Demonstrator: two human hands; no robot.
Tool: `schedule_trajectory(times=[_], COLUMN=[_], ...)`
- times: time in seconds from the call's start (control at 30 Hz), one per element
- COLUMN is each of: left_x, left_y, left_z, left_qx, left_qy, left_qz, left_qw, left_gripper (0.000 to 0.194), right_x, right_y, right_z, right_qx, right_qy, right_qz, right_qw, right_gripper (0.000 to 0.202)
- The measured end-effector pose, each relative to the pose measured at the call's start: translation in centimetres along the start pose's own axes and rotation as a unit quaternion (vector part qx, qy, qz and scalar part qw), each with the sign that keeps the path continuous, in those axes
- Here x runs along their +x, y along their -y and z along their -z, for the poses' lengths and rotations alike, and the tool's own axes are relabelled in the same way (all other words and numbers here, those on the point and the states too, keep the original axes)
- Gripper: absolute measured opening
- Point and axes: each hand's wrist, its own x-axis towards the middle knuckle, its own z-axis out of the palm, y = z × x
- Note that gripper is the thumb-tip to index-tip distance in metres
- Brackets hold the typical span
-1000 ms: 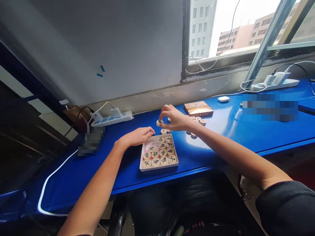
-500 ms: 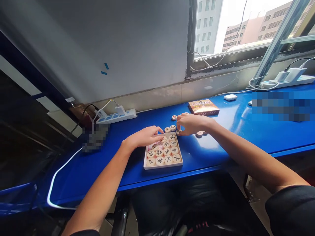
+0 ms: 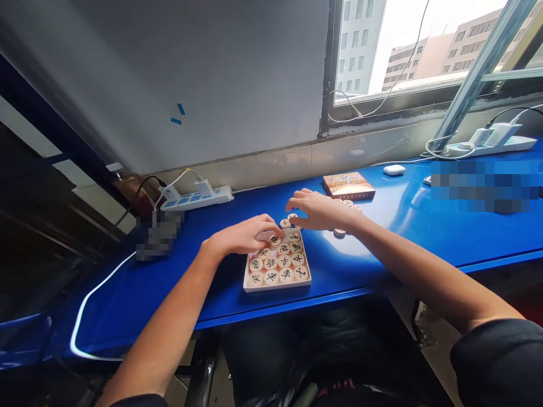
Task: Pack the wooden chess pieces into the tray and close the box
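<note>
A shallow white box (image 3: 277,287) on the blue table holds rows of round Chinese chess pieces (image 3: 285,275) with black characters. Reaching over its far left corner, my left hand (image 3: 250,233) has thumb and fingers closed around one Chinese chess piece (image 3: 274,239). My right hand (image 3: 316,209) hovers just beyond the box's far right corner, thumb and fingers apart, with nothing seen in them. Below its fingertips lie two loose pieces (image 3: 285,223), one partly covered by the thumb. Other loose pieces (image 3: 339,232) show beside the right wrist, partly hidden.
The printed Chinese chess carton (image 3: 348,185) lies behind my right hand. A white earbud case (image 3: 394,169) sits farther right. Power strips with plugs and cords stand at the back left (image 3: 197,199) and back right (image 3: 496,146). The table's front edge (image 3: 288,308) runs just before the box.
My right hand has shifted left and its fingers have spread, now covering the red-marked piece seen before. The piece under my left fingers has moved slightly left within the box.
</note>
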Motion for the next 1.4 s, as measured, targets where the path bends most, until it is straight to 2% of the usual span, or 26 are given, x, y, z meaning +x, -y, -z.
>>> schedule_trajectory(times=[0.1,0.17,0.3,0.33,0.4,0.5,0.6,0.67,0.83,1.0,1.07,1.13,1.2,1.3,1.4], left_x=[-0.3,-0.7,-0.4,-0.1,0.8,1.8,2.1,1.8,0.8,-0.9,-1.6,-2.2,-2.6,-2.9,-2.7], left_y=[-0.1,0.2,2.1,2.7,3.9,4.7,4.6,4.2,2.7,1.0,0.7,0.7,0.9,1.3,1.3], left_z=[0.3,0.6,0.5,0.3,-0.3,-1.2,-1.6,-1.6,-0.9,0.5,1.1,1.4,1.6,1.7,1.6], left_qx=[0.000,-0.016,0.013,0.033,0.033,-0.027,-0.048,-0.032,0.037,0.067,0.063,0.051,0.040,0.027,0.010], left_qy=[-0.018,-0.054,-0.208,-0.229,-0.209,-0.167,-0.172,-0.169,-0.141,-0.139,-0.095,-0.029,0.013,0.015,0.021], left_qz=[-0.009,-0.010,0.052,0.070,0.080,0.061,0.059,0.067,0.073,0.066,0.074,0.087,0.105,0.130,0.115], left_qw=[1.000,0.998,0.977,0.970,0.974,0.984,0.982,0.983,0.987,0.986,0.991,0.994,0.994,0.991,0.993], left_gripper=[0.027,0.026,0.029,0.031,0.033,0.040,0.044,0.041,0.039,0.031,0.030,0.037,0.046,0.053,0.052], right_x=[-0.1,-0.2,-0.2,-0.2,-0.2,-0.5,-1.1,-1.4,-1.4,-1.1,-1.0,-0.9,-0.9,-1.1,-1.1], right_y=[0.2,0.3,0.0,-0.1,0.0,1.1,3.0,4.2,4.6,4.1,4.1,4.2,4.4,4.9,5.1], right_z=[0.0,0.1,0.0,0.1,0.3,1.0,1.4,1.1,-0.4,-0.2,0.0,0.0,-0.3,-0.9,-1.3], right_qx=[-0.006,-0.012,-0.015,-0.012,-0.005,0.035,0.077,0.066,0.025,0.046,0.051,0.056,0.061,0.074,0.111], right_qy=[0.012,0.022,0.024,0.021,0.013,0.024,0.058,0.070,0.090,0.124,0.129,0.129,0.119,0.095,0.094], right_qz=[0.006,0.008,0.008,0.010,0.017,0.065,0.134,0.156,0.163,0.164,0.162,0.160,0.159,0.161,0.167], right_qw=[1.000,1.000,1.000,1.000,1.000,0.997,0.986,0.983,0.982,0.978,0.977,0.977,0.978,0.980,0.975], right_gripper=[0.028,0.027,0.027,0.027,0.026,0.020,0.020,0.024,0.023,0.025,0.024,0.023,0.023,0.025,0.025])
